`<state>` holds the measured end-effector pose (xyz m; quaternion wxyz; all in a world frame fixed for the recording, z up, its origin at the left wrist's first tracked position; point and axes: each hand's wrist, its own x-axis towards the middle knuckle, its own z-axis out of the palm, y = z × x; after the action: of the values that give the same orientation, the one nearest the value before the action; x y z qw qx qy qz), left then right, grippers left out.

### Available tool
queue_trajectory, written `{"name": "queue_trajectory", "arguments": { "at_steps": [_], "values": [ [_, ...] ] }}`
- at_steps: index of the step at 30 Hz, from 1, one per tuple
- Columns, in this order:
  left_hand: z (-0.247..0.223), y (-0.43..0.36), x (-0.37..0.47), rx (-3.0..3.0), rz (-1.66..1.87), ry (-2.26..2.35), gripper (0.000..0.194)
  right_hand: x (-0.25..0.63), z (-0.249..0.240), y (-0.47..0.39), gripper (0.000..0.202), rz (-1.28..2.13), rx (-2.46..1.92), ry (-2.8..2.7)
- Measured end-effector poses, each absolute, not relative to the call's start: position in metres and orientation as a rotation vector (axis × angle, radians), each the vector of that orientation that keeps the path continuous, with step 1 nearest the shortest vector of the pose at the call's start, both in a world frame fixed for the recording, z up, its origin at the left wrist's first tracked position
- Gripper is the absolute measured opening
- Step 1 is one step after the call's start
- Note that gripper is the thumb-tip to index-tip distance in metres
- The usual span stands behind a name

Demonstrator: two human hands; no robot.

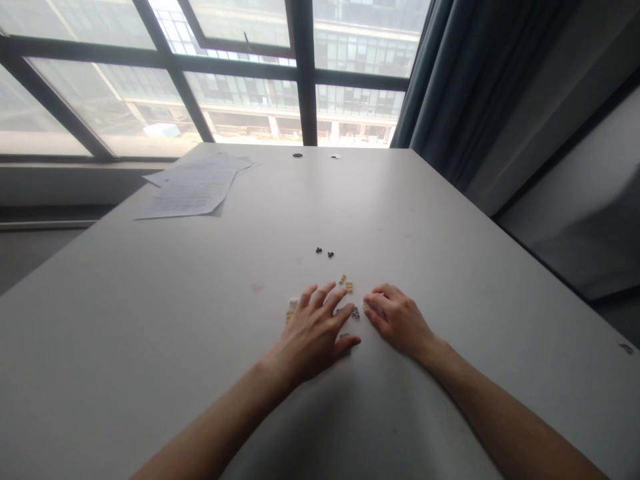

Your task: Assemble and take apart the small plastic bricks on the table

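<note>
With fingers spread, my left hand point(317, 327) hovers or rests over a group of small toy building bricks and hides part of it. Yellow bricks point(349, 287) lie just beyond its fingertips. Grey-blue bricks point(355, 313) show by its index finger, and a grey piece point(344, 336) peeks out beside the thumb. On its left side are a white piece point(293, 303) and a tan brick point(289, 317). My right hand point(397, 317) is curled on the table, its fingers closed around small white bricks point(367, 305) that show at the fingertips.
Two small black pieces point(325, 253) lie farther out on the white table point(450, 267). Printed paper sheets point(193, 190) lie at the far left. Two round cable holes point(298, 155) sit near the back edge, before the window; a dark curtain point(465, 87) hangs at right.
</note>
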<state>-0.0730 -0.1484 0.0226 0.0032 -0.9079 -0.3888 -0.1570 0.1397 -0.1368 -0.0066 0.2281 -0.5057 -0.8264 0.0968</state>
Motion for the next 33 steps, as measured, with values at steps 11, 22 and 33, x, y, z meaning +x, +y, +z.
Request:
{"name": "queue_trajectory", "arguments": {
  "at_steps": [11,22,33],
  "values": [
    [0.012,-0.149,-0.07,-2.873,-0.531,-1.239,0.038,0.141,-0.01,-0.135,0.016,0.302,-1.387,-2.222],
    [0.018,-0.15,-0.079,-2.798,-0.777,-1.287,0.037,0.142,-0.002,-0.13,0.023,0.586,-1.426,-1.906],
    [0.023,-0.155,-0.08,-2.651,-1.276,-1.097,0.023,0.098,0.029,-0.161,0.026,1.497,-1.167,-1.186]
  ]
}}
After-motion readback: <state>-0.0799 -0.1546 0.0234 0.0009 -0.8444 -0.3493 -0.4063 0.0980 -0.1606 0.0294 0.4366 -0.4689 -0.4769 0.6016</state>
